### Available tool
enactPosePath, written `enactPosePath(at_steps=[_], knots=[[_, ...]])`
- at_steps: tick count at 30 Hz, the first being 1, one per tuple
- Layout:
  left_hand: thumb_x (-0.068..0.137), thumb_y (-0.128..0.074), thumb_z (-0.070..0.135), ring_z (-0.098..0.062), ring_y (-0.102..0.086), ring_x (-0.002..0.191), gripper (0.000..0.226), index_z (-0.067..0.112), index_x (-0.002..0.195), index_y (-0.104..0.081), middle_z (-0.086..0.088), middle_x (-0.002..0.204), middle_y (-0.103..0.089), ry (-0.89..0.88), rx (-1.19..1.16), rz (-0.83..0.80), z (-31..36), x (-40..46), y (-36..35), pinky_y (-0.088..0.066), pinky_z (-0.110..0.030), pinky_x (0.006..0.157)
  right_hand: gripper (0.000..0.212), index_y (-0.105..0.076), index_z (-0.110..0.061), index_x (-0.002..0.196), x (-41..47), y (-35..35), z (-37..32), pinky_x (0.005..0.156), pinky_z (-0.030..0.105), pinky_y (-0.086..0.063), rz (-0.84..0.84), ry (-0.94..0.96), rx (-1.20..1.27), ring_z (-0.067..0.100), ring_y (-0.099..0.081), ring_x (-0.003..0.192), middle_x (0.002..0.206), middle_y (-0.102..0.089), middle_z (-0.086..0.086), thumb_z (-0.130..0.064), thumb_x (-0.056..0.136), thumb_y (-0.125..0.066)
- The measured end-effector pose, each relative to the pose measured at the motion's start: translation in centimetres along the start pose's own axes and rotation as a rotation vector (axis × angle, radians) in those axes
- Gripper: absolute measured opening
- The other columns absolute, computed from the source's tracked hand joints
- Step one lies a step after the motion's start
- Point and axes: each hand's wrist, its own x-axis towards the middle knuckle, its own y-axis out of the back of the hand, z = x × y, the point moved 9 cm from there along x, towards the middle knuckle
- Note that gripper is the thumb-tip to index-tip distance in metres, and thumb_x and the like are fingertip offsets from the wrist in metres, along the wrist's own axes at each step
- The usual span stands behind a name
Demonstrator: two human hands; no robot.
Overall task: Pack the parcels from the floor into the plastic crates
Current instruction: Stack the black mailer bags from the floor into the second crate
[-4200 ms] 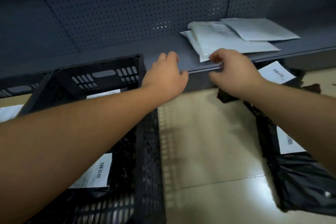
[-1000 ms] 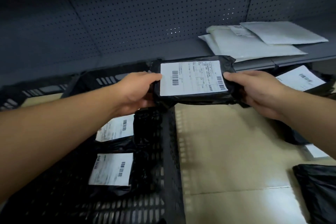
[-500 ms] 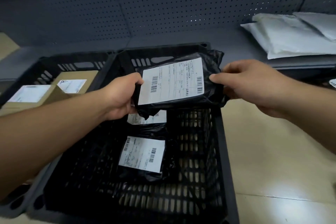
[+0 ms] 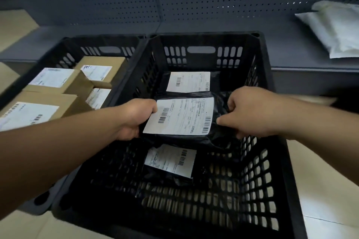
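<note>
A black plastic parcel with a white barcode label [image 4: 182,116] hangs inside the black slotted crate [image 4: 262,180], below its rim. My left hand [image 4: 134,118] grips the parcel's left edge and my right hand [image 4: 250,110] pinches its right edge. Two more black labelled parcels lie on the crate floor: one at the back [image 4: 189,81], one nearer me [image 4: 171,161], partly covered by the held parcel.
A second black crate [image 4: 104,42] stands to the left and holds several brown cardboard boxes [image 4: 52,81] with labels. A dark shelf [image 4: 301,60] with a pegboard back runs behind, with white padded mailers [image 4: 338,29] at its right. Beige tiled floor [image 4: 326,190] lies to the right.
Both hands have lowered the black parcel from above the crate's back rim down into the crate. The view has tilted down and left, showing more of the left crate.
</note>
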Motion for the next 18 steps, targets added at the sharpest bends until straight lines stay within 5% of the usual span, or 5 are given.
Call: enactPosePath(at_steps=[5,13,18], knots=[[0.093,-0.043,0.011,-0.027,-0.074,0.069,0.029,0.007,0.106,-0.069,-0.012,0.087,-0.078,0.1,0.144,-0.034,-2.6,0.1,-0.8,-0.059,-0.038,0.068,0.023,-0.065,-0.014,0.075,1.3,-3.5,-1.0,0.079,0.038,-0.062,-0.16,0.038,-0.055,0.027,-0.075,0.087,0.088,-0.076,0.01,-0.031,0.09,-0.067],[0.075,-0.061,0.018,-0.027,-0.066,0.114,0.037,0.012,0.111,-0.068,-0.007,0.118,-0.072,0.183,0.34,-0.091,-4.5,0.2,-1.2,-0.046,-0.048,0.11,0.019,-0.059,-0.005,0.088,2.5,-8.1,-0.6,0.072,0.038,-0.064,-0.334,-0.128,-0.007,0.033,-0.076,0.073,0.097,-0.061,0.01,-0.022,0.095,-0.059],[0.076,-0.064,0.024,-0.026,-0.066,0.107,0.032,0.014,0.107,-0.067,-0.005,0.115,-0.071,0.184,0.469,-0.08,-4.9,0.5,-0.9,-0.048,-0.036,0.099,0.028,-0.06,-0.002,0.118,2.6,-10.8,-1.4,0.08,0.047,-0.063,-0.465,-0.166,0.039,0.039,-0.074,0.091,0.117,-0.055,0.011,-0.018,0.096,-0.057]])
